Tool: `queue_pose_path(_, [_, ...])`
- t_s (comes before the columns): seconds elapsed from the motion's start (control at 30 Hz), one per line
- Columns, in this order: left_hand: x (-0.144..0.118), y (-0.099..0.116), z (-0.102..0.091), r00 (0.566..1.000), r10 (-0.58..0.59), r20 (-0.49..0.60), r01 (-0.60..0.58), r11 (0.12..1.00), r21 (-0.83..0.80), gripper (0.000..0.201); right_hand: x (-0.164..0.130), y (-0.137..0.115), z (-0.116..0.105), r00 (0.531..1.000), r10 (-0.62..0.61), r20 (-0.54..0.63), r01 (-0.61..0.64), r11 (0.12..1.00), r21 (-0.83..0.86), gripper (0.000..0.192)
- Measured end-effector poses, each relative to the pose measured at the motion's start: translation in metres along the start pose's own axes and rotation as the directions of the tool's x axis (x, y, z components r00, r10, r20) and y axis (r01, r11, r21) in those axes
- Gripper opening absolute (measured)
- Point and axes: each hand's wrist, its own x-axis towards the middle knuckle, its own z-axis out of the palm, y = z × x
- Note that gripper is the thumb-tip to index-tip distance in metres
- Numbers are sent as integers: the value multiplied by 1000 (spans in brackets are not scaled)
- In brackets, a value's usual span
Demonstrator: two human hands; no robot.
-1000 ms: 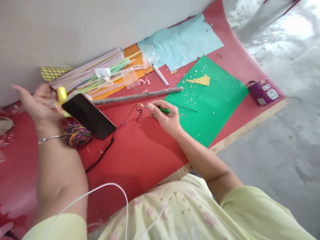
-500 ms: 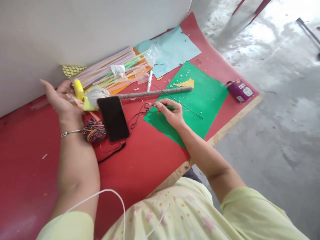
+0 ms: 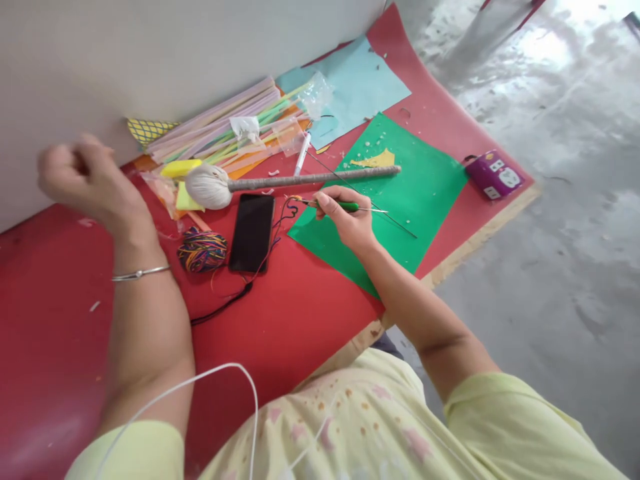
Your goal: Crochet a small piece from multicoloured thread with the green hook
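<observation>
My right hand is closed in a pinch around a slim crochet hook with a green grip, above a green sheet. Its thin metal end points right. Multicoloured yarn trails from the hook's left end toward a yarn ball on the red surface. My left hand is raised at the far left with its fingers curled, near the wall; I see nothing in it. Beside the ball, a black phone lies below a wrapped stick with a white bulb-shaped end.
Pastel strips lie along the wall with clear plastic bits and a white pen. A pale blue sheet is behind. A thin wire crosses the green sheet. A purple box stands near the red table's right edge.
My left hand has moved left, away from the yellow thing, and its open fingers have curled. The phone and yellow piece have shifted and now lie flat. My right hand keeps the hook.
</observation>
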Motion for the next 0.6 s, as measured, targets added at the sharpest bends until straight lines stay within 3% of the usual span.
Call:
queue_pose_path(0.03, [-14,16,-14,994,105,22,-107,990,92,36,0,0,0,1000,-6,7,6,1000,-1,44])
queue_pose_path(0.07, [-31,34,-24,966,200,164,-223,965,138,32,0,0,1,1000,-9,11,9,1000,-1,43])
queue_pose_path(0.1, [-50,51,-31,904,261,339,-333,926,176,34,-1,-1,1,1000,-10,16,10,1000,-1,43])
queue_pose_path(0.17, [-90,82,-34,771,264,579,-473,846,245,47,-3,-2,1,999,-16,34,16,1000,1,41])
queue_pose_path(0.27, [-132,107,-20,710,139,691,-464,830,309,75,-7,-6,2,994,-47,94,45,999,20,38])
queue_pose_path(0.37, [-145,111,-8,707,71,703,-453,809,374,81,-11,-8,4,991,-49,123,40,997,73,41])
queue_pose_path(0.5, [-141,108,-13,717,-13,697,-400,811,426,91,-13,-7,8,990,-48,131,32,992,124,49])
queue_pose_path(0.6, [-143,108,-23,801,-28,598,-275,870,409,92,-12,-7,7,988,-77,137,56,986,154,51])
